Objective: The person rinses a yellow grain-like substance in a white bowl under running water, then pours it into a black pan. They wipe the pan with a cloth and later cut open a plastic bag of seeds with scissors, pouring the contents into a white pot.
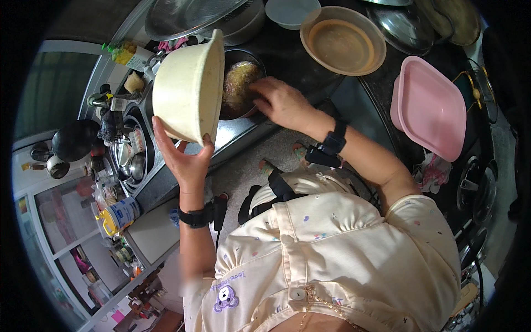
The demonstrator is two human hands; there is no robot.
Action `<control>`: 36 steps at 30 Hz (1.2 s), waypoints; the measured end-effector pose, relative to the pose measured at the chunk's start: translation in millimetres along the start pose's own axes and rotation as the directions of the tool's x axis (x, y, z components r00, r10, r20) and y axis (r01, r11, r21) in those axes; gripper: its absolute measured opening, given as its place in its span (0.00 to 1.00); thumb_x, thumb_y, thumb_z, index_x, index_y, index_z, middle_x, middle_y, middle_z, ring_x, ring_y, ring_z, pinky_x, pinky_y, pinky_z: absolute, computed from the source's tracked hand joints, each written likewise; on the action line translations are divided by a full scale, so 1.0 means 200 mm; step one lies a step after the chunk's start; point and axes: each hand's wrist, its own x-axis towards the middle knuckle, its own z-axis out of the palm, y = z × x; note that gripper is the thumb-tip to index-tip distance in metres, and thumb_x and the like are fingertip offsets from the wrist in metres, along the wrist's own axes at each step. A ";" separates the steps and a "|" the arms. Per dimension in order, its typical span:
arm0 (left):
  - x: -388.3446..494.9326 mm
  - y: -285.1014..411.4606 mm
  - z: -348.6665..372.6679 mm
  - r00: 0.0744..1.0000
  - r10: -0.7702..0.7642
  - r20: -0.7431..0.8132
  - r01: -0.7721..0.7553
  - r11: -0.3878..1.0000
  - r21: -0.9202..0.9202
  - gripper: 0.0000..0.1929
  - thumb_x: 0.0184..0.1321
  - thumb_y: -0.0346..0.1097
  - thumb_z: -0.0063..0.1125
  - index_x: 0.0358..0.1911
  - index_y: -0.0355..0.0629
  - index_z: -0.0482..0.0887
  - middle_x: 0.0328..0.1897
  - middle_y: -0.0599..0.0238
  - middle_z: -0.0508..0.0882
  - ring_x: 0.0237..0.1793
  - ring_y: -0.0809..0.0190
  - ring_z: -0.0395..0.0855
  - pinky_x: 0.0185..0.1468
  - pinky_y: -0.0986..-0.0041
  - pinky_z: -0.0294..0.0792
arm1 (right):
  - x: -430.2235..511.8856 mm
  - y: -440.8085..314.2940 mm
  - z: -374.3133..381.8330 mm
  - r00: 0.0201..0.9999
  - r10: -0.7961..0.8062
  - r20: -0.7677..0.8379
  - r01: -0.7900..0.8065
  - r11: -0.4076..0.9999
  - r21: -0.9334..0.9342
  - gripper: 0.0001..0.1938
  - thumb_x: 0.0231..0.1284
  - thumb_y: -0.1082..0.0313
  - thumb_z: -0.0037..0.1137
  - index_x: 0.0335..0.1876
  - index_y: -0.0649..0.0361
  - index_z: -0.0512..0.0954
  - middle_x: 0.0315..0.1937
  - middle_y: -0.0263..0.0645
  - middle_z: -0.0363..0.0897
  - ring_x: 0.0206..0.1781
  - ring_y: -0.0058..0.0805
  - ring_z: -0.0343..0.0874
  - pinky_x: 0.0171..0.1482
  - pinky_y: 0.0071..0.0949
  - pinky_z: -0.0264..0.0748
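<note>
My left hand [186, 159] holds up a cream plastic basin [182, 91] by its underside and rim, tilted on its side so that its opening faces right. Just right of it a dark round pot [259, 62] stands on the counter, partly hidden by the basin. In the pot lies a yellowish-brown bundle in clear plastic film [242, 76]. My right hand [280, 101] reaches over the pot's right edge, its fingertips at the side of the bundle; whether they grip it cannot be told.
A steel sink [139, 166] with bowls lies at the left. Behind are metal basins [186, 16], a white bowl [292, 12] and a tan plastic basin [342, 41]. A pink plastic basin [433, 108] stands at the right, near a pot lid [400, 27] and a patterned cloth [433, 172].
</note>
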 end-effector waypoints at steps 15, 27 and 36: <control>0.02 -0.04 -0.11 0.992 -0.120 -0.044 0.099 0.937 -0.334 0.51 0.46 0.26 0.64 0.74 0.43 0.44 0.71 0.50 0.61 0.67 0.53 0.65 0.58 0.65 0.73 | 0.21 -0.11 0.31 0.895 -0.370 0.248 0.436 0.841 -0.320 0.15 0.58 0.67 0.49 0.49 0.59 0.78 0.47 0.38 0.74 0.53 0.35 0.73 0.53 0.37 0.69; -0.08 -0.35 -0.26 0.750 -0.656 0.084 0.471 0.441 -0.764 0.25 0.65 0.42 0.52 0.63 0.51 0.61 0.57 0.67 0.75 0.47 0.68 0.79 0.30 0.79 0.73 | 0.31 0.01 0.03 0.937 -0.064 0.342 0.193 0.913 -0.358 0.13 0.55 0.71 0.57 0.47 0.59 0.78 0.44 0.36 0.75 0.49 0.37 0.75 0.49 0.36 0.76; -0.13 -0.24 -0.23 0.798 -0.595 0.099 0.416 0.424 -0.804 0.29 0.63 0.37 0.50 0.66 0.45 0.56 0.62 0.57 0.70 0.58 0.55 0.76 0.49 0.62 0.80 | 0.36 -0.17 0.04 0.947 -0.314 0.075 0.322 0.930 -0.177 0.05 0.59 0.65 0.55 0.34 0.56 0.79 0.31 0.38 0.77 0.36 0.39 0.79 0.40 0.33 0.79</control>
